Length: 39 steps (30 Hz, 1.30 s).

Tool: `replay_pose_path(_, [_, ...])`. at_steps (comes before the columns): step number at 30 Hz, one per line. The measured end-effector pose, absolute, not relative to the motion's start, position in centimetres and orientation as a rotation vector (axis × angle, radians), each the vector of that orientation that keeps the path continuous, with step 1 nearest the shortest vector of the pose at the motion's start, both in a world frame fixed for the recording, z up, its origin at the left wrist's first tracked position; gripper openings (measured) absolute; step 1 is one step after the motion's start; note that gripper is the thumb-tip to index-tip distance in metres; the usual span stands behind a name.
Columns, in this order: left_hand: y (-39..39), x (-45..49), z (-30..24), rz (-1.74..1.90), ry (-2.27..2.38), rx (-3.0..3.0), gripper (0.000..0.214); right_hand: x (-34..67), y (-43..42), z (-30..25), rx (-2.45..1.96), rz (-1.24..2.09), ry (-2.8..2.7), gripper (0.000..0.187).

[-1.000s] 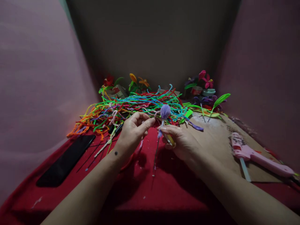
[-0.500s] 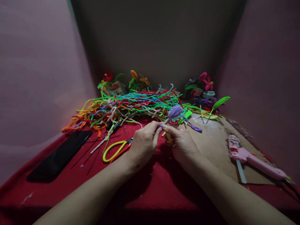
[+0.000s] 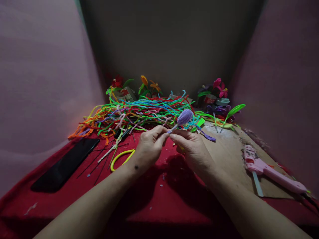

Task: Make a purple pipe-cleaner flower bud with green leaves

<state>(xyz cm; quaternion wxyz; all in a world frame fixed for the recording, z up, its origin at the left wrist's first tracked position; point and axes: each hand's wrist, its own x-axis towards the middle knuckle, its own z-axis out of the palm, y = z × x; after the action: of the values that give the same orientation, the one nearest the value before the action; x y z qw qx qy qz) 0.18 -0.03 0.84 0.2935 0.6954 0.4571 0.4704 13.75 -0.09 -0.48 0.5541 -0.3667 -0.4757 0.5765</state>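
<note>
A purple pipe-cleaner flower bud [image 3: 185, 117] on a pale stem rises between my hands, tilted up to the right. My left hand [image 3: 151, 145] pinches the stem's lower end between thumb and finger. From the other side, my right hand [image 3: 191, 146] closes its thumb and fingers on the same spot. A bit of yellow shows beneath the right fingers; I cannot make out what it is. Yellow-handled scissors [image 3: 122, 160] lie under my left wrist, mostly hidden by it.
Behind my hands spreads a heap of colourful pipe cleaners [image 3: 147, 111]. A black phone [image 3: 66, 165] lies at left. On the right, a pink glue gun [image 3: 274, 174] rests on a cardboard sheet [image 3: 221, 149]. Finished flowers, including a pink one [image 3: 221, 89], stand at the back.
My left hand has shifted slightly left and up, its wrist now covering more of the scissors. The bud stays held between both hands. The view has shifted a little.
</note>
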Motion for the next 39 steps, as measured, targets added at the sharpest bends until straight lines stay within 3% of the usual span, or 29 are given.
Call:
replay_pose_path(6, [0.3, 0.0, 1.0, 1.077, 0.907, 1.288, 0.015, 14.0, 0.8, -1.2, -0.738, 1.538, -1.015, 0.015])
replay_pose_path(11, [0.5, -0.6, 0.7, 0.892, 0.674, 1.078, 0.013, 14.3, 1.2, -1.7, -0.627, 1.77, -0.92, 0.034])
replay_pose_path(16, [0.8, -1.2, 0.6, 0.726, 0.524, 1.008, 0.009, 14.4, 1.3, -1.9, -0.546, 1.785, -0.944, 0.019])
replay_pose_path(20, [0.5, -0.9, 0.8, 0.816, 0.714, 1.294, 0.018, 14.2, 1.4, -2.1, -0.594, 1.67, -0.931, 0.017])
replay_pose_path(25, [0.0, -0.1, -0.3, 1.088, 1.231, 2.224, 0.017, 13.7, 1.1, -2.0, -0.683, 1.582, -0.807, 0.017])
replay_pose_path(28, [0.2, -0.1, -1.3, 1.169, 1.299, 2.569, 0.02, 13.4, 0.8, -2.0, -0.719, 1.55, -0.795, 0.017])
replay_pose_path(33, [0.3, -0.3, -0.9, 1.292, 1.31, 2.351, 0.018, 13.2, 0.2, -1.4, -0.744, 1.434, -0.995, 0.019])
replay_pose_path(39, [-0.1, -0.2, 1.0, 1.183, 1.153, 1.805, 0.022, 13.5, 0.1, -1.2, -0.792, 1.412, -1.04, 0.02])
